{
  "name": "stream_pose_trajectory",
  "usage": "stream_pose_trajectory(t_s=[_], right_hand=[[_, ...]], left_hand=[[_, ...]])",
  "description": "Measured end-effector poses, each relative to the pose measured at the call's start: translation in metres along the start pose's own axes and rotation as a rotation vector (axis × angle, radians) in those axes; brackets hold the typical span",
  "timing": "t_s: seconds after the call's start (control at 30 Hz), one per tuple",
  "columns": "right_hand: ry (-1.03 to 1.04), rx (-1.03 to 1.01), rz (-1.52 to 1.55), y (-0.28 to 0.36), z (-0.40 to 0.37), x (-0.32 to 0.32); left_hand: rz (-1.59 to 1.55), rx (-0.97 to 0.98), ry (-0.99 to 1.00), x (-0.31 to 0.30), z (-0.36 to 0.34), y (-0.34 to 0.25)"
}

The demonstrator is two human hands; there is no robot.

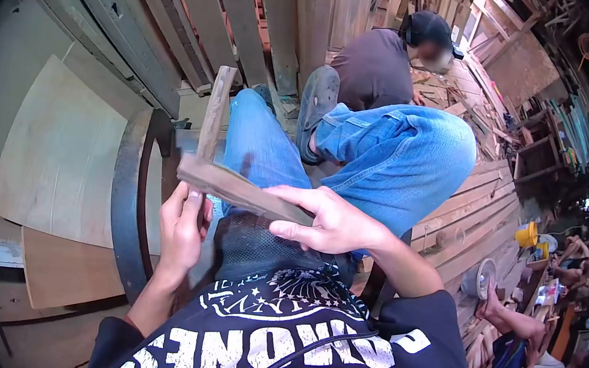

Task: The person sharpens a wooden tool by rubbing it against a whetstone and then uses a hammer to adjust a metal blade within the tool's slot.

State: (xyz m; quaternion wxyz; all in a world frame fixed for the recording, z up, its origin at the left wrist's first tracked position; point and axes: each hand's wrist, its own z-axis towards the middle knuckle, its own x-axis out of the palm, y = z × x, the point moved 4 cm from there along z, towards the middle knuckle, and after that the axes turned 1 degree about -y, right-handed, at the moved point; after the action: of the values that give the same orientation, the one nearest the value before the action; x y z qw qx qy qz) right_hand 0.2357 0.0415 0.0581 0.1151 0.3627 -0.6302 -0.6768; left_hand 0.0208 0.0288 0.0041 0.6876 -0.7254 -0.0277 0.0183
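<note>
My right hand (330, 221) is closed round the right end of a short wooden piece (239, 188), thumb below and fingers above, over my lap. My left hand (183, 225) is raised at the left end of that piece, its fingers closed and partly hidden. A wooden stick (215, 115) stands upright just above the left end of the piece and seems to meet it; whether the two are joined I cannot tell. Just what the left fingers hold is too small to make out.
Curved dark wooden frame (128, 193) at left, beside pale boards (63, 155). Upright planks (227, 14) stand ahead. A person (375, 69) in a dark cap crouches beyond my knees. At right are floor planks (472, 206), a yellow bucket (526, 234) and another person's bare leg (513, 321).
</note>
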Motion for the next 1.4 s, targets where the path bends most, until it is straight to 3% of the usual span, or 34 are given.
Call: stream_pose_trajectory(t_s=[0.13,0.2,0.27,0.37,0.5,0.6,0.67,0.73,0.77,0.8,0.87,1.0,1.07,1.1,1.13,1.17,1.2,1.23,1.27,1.3,1.33,1.37,1.4], right_hand=[[-0.125,-0.07,-0.193,-0.018,-0.003,0.0],[-0.049,0.281,-0.445,-0.03,-0.006,0.001],[-0.164,0.236,-0.417,-0.041,-0.011,0.002],[-0.317,0.216,-0.605,-0.051,-0.019,0.001],[-0.32,0.179,-0.648,-0.042,-0.015,-0.001],[-0.38,0.096,-0.652,-0.018,-0.004,-0.007],[-0.479,-0.061,-0.733,-0.004,0.007,-0.007],[-0.355,-0.102,-0.91,0.001,0.019,0.004],[-0.309,-0.052,-0.993,0.002,0.026,0.006],[-0.262,-0.001,-1.073,0.002,0.035,0.004],[-0.387,-0.101,-1.155,0.005,0.055,-0.014],[-0.53,0.013,-1.185,0.04,0.099,-0.058],[-0.433,-0.132,-1.216,0.034,0.101,-0.04],[-0.221,-0.103,-1.163,0.036,0.098,-0.026],[-0.175,-0.192,-1.168,0.038,0.097,-0.014],[-0.12,-0.11,-1.241,0.042,0.104,-0.02],[-0.069,-0.027,-1.313,0.049,0.116,-0.03],[-0.278,-0.069,-1.288,0.051,0.125,-0.047],[-0.339,-0.047,-1.277,0.054,0.134,-0.062],[-0.354,-0.041,-1.24,0.052,0.131,-0.058],[-0.372,-0.031,-1.205,0.049,0.124,-0.052],[-0.141,0.005,-1.163,0.036,0.117,-0.035],[-0.084,-0.015,-1.193,0.024,0.108,-0.018]], left_hand=[[-0.008,0.014,0.031,0.002,0.0,0.006],[0.006,0.032,0.051,0.004,-0.001,0.009],[0.006,0.05,0.063,0.006,-0.001,0.006],[0.04,0.097,0.02,0.005,-0.002,0.006],[-0.21,0.007,0.116,0.005,-0.003,0.0],[-0.158,0.034,0.182,0.004,-0.002,0.001],[-0.21,-0.052,0.189,0.005,-0.006,0.002],[-0.042,-0.023,0.219,0.003,-0.005,0.017],[0.006,0.102,0.202,0.002,-0.001,0.022],[0.009,0.103,0.196,0.002,-0.003,0.016],[-0.129,-0.019,0.169,0.002,-0.005,0.002],[-0.263,-0.033,0.185,-0.007,0.0,-0.008],[-0.278,-0.036,0.126,-0.011,0.003,-0.009],[-0.263,-0.055,0.116,-0.014,0.003,-0.007],[-0.247,-0.085,0.107,-0.016,0.002,-0.003],[-0.021,0.056,0.021,-0.019,0.005,0.0],[-0.007,0.047,-0.008,-0.019,0.007,0.002],[-0.044,0.031,-0.006,-0.019,0.006,0.001],[-0.081,0.025,-0.001,-0.02,0.007,-0.002],[-0.261,-0.129,0.07,-0.019,0.004,-0.003],[-0.25,-0.114,0.06,-0.021,0.005,0.001],[-0.126,-0.034,0.017,-0.023,0.01,0.007],[-0.008,0.039,-0.025,-0.023,0.012,0.009]])
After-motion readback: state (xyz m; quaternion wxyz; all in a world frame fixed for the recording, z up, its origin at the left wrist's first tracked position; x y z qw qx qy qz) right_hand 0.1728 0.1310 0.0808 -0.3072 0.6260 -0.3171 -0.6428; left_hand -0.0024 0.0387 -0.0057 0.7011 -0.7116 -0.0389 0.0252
